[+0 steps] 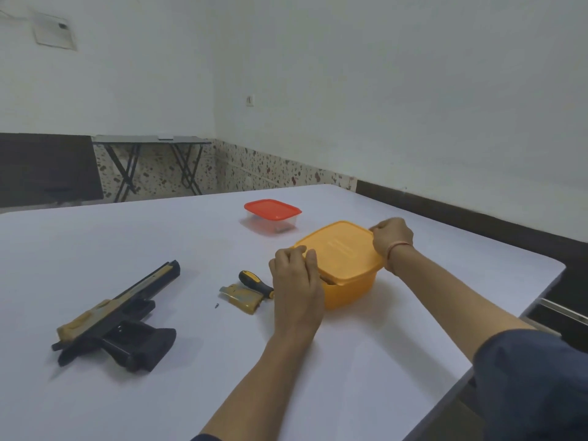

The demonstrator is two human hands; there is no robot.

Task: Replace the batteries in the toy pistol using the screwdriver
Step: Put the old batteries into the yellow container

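This is a plain, almost bare room, more like a simple workroom or a spare room in a building than a furnished home. The walls (381, 74) are white and without decoration. Low on them runs a band of speckled terrazzo (254, 167), and on the right a dark skirting (477, 208). A small switch (250, 100) sits on the far wall, and a flat panel (54, 31) is fixed high on the left. A folding table (152, 141) with crossed metal legs stands in the corner. Close to the camera there is a large white table (127, 237) that serves as the work surface.
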